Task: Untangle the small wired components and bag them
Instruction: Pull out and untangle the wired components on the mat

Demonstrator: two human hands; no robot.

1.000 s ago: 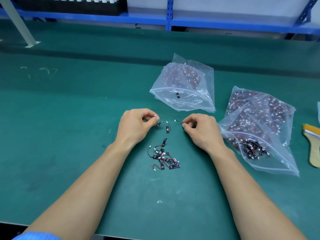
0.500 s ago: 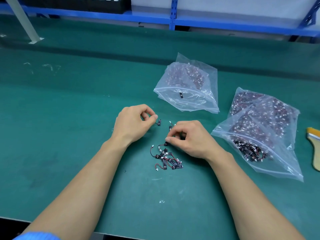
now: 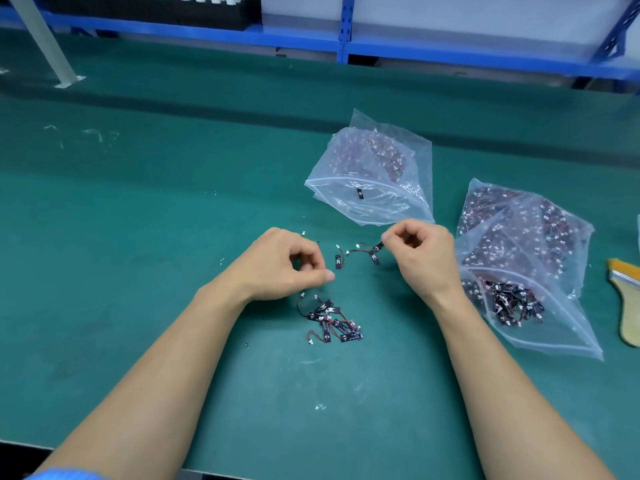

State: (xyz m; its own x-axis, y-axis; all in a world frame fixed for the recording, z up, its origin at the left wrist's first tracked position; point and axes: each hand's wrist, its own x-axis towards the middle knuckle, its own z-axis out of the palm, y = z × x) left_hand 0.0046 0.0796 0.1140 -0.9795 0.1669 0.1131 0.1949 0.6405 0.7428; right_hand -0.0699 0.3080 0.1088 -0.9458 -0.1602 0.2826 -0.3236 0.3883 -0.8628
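Right hand (image 3: pixel 426 258) is up off the green bench (image 3: pixel 138 237), fingers curled in, thumb and forefinger pinching a small black wired component (image 3: pixel 378 246). A short tangled strand of wire (image 3: pixel 356 251) trails left from it, with another black piece dangling just under the fingertips. Left hand (image 3: pixel 287 268) sits just to the left, fingers curled tight and thumb pointing right; a tiny white connector (image 3: pixel 303 233) pokes out on its far side, but I cannot tell whether the hand grips anything. Near side, between the forearms, a loose pile of black wired components (image 3: pixel 332 323) lies on the bench. Beyond the hands, a clear plastic zip bag (image 3: pixel 374 174) holds more parts. Right of the right hand, a fuller second clear plastic bag (image 3: pixel 519 265) lies mouth-open. A wooden-handled brush (image 3: pixel 627 306) lies at the right edge.
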